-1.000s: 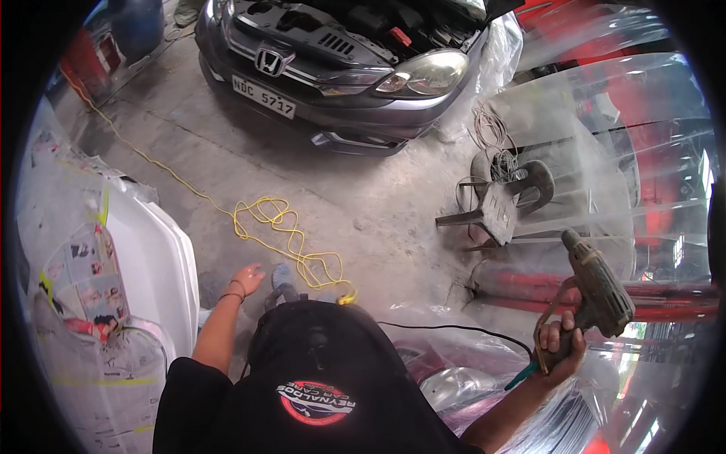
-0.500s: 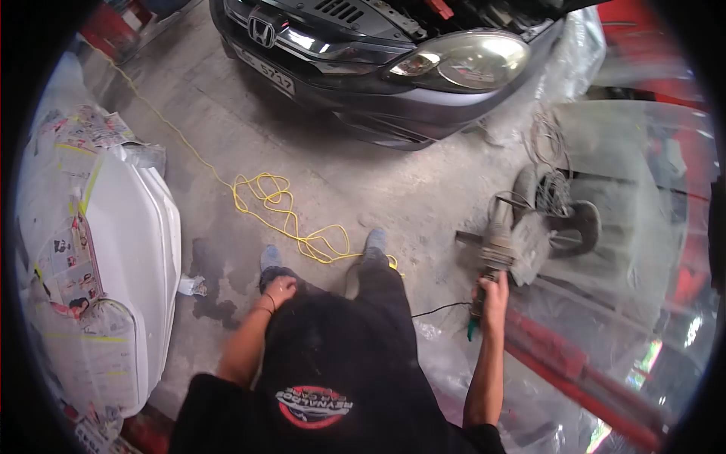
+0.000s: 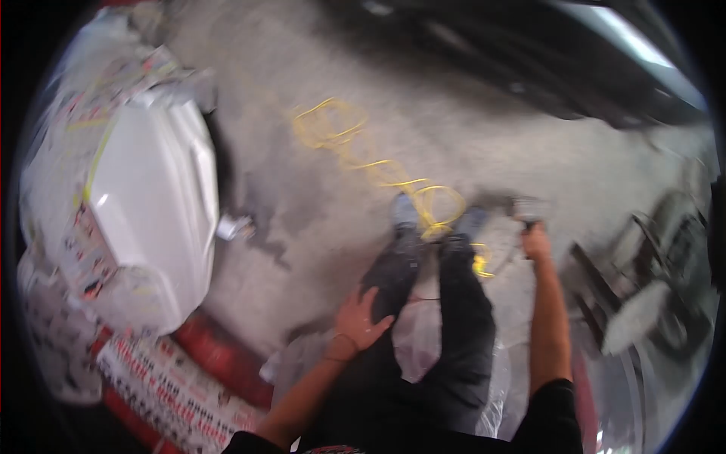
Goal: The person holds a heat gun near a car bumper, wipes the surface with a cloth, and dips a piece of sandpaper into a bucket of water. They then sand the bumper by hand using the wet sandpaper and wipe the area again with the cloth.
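Note:
My right hand (image 3: 536, 244) is closed round the handle of a corded power tool that looks like an angle grinder (image 3: 531, 209), held low beside my right foot. Motion blur smears the tool's head and hides its details. My left hand (image 3: 363, 321) rests on my left thigh with its fingers spread, holding nothing. A tangled yellow cord (image 3: 378, 164) lies on the concrete floor ahead of my feet and runs between them.
At left stands a white car panel (image 3: 155, 204) masked with printed paper and tape. A dark car (image 3: 522, 68) blocks the upper right. Grey metal gear (image 3: 639, 318) sits at right. Paper covers a red beam (image 3: 178, 386) at lower left; crumpled white paper (image 3: 236, 227) lies nearby.
My view has swung, and the car front has moved up and right. My right hand has brought the tool away from the metal gear, near my foot. My left hand has opened on my thigh.

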A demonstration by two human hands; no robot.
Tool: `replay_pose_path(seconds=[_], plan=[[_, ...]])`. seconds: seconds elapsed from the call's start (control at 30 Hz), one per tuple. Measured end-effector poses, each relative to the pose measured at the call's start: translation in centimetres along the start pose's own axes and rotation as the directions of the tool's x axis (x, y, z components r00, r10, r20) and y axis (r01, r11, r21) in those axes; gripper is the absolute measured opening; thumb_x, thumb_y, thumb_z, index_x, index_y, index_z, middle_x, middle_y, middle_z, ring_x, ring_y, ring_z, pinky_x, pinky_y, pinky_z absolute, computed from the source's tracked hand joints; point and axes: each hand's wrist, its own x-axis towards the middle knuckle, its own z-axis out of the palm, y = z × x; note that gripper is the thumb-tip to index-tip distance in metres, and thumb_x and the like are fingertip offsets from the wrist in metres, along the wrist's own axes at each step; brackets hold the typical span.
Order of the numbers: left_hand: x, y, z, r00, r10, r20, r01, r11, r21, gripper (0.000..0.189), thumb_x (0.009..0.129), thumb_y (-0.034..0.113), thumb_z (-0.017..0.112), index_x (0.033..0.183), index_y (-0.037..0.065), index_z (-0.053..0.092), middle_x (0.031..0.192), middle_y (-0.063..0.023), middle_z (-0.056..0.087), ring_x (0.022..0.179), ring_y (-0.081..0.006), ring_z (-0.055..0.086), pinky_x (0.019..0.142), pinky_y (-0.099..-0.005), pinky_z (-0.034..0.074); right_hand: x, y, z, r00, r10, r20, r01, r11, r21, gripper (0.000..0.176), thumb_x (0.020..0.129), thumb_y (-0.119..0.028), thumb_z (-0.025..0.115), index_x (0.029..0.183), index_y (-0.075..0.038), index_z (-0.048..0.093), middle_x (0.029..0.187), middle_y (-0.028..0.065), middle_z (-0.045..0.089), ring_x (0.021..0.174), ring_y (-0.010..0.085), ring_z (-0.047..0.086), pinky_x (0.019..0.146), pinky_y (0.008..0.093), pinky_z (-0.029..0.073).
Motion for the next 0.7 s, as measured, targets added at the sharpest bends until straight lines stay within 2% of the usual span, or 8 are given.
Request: replay_pose_path(seconds=[0.03, 0.1, 0.17, 0.2, 0.43, 0.5, 0.53, 0.7], plan=[[1.2, -0.4, 0.3, 1.0, -0.01, -0.018, 0.009, 1.0, -0.023, 0.075, 0.092, 0.05, 0.078, 0.153, 0.014, 0.055, 0.157, -0.0269, 0.05, 0.143, -0.0472, 0.05, 0.119, -0.0535, 0.044, 2.8, 0.6, 1.5, 1.0, 0.01, 0.01, -0.011, 0.998, 0.066, 0.047, 0.105, -0.033, 0.059, 0.133, 0.005, 0.054, 0.106, 0.0298, 0.073, 0.094, 0.05, 0.072, 0.088, 0.0572, 0.057], [2.1, -1.4, 0.4, 0.996, -0.026, -0.083, 0.024, 0.999, -0.033, 0.069, 0.092, 0.049, 0.078, 0.148, 0.013, 0.059, 0.153, -0.0237, 0.056, 0.138, -0.045, 0.055, 0.116, -0.0524, 0.047, 6.3, -1.0, 1.9, 0.989, 0.147, 0.01, -0.147, 0.979, 0.142, 0.067, 0.103, -0.033, 0.06, 0.155, 0.004, 0.039, 0.115, 0.0305, 0.073, 0.095, 0.0475, 0.073, 0.085, 0.0538, 0.059], [2.3, -1.1, -0.3, 0.993, -0.048, -0.108, 0.046, 0.999, -0.02, 0.065, 0.092, 0.046, 0.078, 0.146, 0.012, 0.061, 0.15, -0.0219, 0.058, 0.135, -0.0442, 0.058, 0.113, -0.0512, 0.049, 13.7, 4.7, 10.2, 0.909, -0.051, -0.414, 0.072, 0.997, 0.035, 0.077, 0.101, -0.028, 0.066, 0.162, 0.003, 0.03, 0.138, 0.0362, 0.062, 0.117, 0.0521, 0.067, 0.101, 0.0539, 0.055], [2.5, -1.1, -0.7, 0.992, -0.056, -0.116, 0.054, 0.998, -0.028, 0.065, 0.093, 0.046, 0.078, 0.145, 0.011, 0.061, 0.149, -0.0225, 0.058, 0.134, -0.0444, 0.058, 0.113, -0.0514, 0.048, 13.4, 1.3, 7.8, 0.966, 0.135, -0.221, -0.085, 0.971, 0.221, 0.079, 0.1, -0.026, 0.069, 0.161, 0.006, 0.03, 0.149, 0.0369, 0.054, 0.134, 0.0514, 0.058, 0.115, 0.0522, 0.046], [2.8, 0.0, -1.1, 0.985, -0.055, -0.161, 0.051, 0.998, -0.026, 0.058, 0.095, 0.044, 0.075, 0.142, 0.012, 0.064, 0.147, -0.0184, 0.058, 0.129, -0.0422, 0.06, 0.108, -0.0506, 0.05, 21.6, 4.7, 16.2, 0.82, -0.172, -0.546, 0.224, 0.974, 0.03, 0.077, 0.101, -0.025, 0.068, 0.163, 0.006, 0.032, 0.159, 0.0327, 0.047, 0.149, 0.0497, 0.044, 0.124, 0.0502, 0.036], [1.7, -0.1, 0.0, 0.986, -0.054, -0.16, 0.05, 0.998, -0.032, 0.059, 0.096, 0.045, 0.074, 0.143, 0.011, 0.063, 0.148, -0.0214, 0.057, 0.131, -0.0434, 0.059, 0.11, -0.0512, 0.049, 16.0, -0.6, 9.6, 0.973, -0.119, -0.199, 0.183, 0.922, 0.341, 0.079, 0.098, -0.017, 0.066, 0.164, 0.007, 0.03, 0.16, 0.0341, 0.046, 0.151, 0.0488, 0.042, 0.126, 0.0474, 0.034], [1.1, -0.7, 1.2, 0.986, -0.057, -0.154, 0.05, 0.997, -0.051, 0.059, 0.097, 0.045, 0.072, 0.144, 0.01, 0.062, 0.151, -0.0244, 0.056, 0.135, -0.0454, 0.057, 0.112, -0.052, 0.048, 14.6, -0.2, 10.7, 0.946, -0.127, -0.299, 0.215, 0.935, 0.283, 0.08, 0.095, -0.01, 0.064, 0.165, 0.005, 0.03, 0.164, 0.0323, 0.044, 0.154, 0.0473, 0.04, 0.128, 0.0465, 0.031], [-3.6, -3.5, 5.1, 0.997, -0.013, 0.071, 0.018, 0.997, -0.081, 0.076, 0.095, 0.052, 0.071, 0.157, 0.015, 0.049, 0.165, -0.0254, 0.04, 0.15, -0.0488, 0.04, 0.12, -0.058, 0.041, 0.9, -3.1, 3.7, 0.95, -0.311, 0.002, 0.309, 0.945, 0.11, 0.083, 0.085, 0.001, 0.073, 0.161, 0.006, 0.039, 0.16, 0.0268, 0.051, 0.146, 0.0411, 0.051, 0.125, 0.0467, 0.038]])
